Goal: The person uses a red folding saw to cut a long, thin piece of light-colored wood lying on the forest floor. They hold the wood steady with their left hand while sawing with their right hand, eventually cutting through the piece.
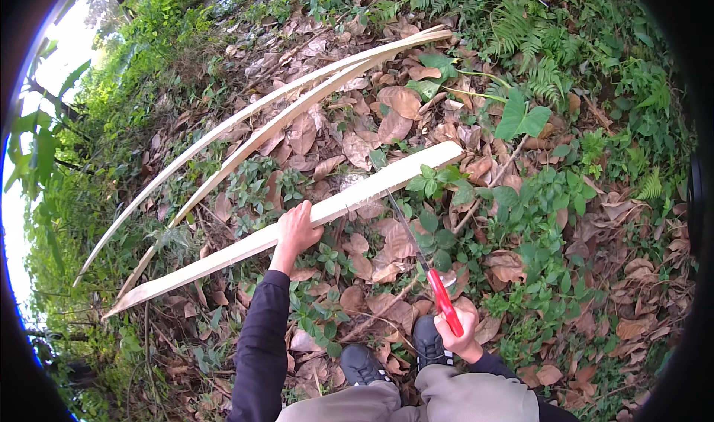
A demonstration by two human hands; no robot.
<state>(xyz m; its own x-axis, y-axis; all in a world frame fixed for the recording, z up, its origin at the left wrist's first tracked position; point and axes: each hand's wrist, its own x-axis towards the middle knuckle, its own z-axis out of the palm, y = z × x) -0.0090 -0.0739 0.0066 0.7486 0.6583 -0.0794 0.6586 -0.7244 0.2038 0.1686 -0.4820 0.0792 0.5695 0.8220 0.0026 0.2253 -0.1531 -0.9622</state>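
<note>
A long pale strip of split wood (372, 188) lies slantwise across the ground ahead of me, its wide end to the right and its thin end at the far left. My left hand (297, 229) is closed around the strip near its middle. In my right hand (462, 331), close to my knee, is the red handle of a handsaw (440, 290). Its narrow dark blade points up and away, and the tip end meets the near edge of the strip, right of my left hand. The blade's teeth are too small to make out.
Beyond the strip lie two more long, curved pale wood strips (245, 145), meeting at the far right end. Brown dry leaves (398, 113), green plants (524, 117) and thin fallen sticks (379, 314) cover the ground. My dark shoes (362, 364) stand just below.
</note>
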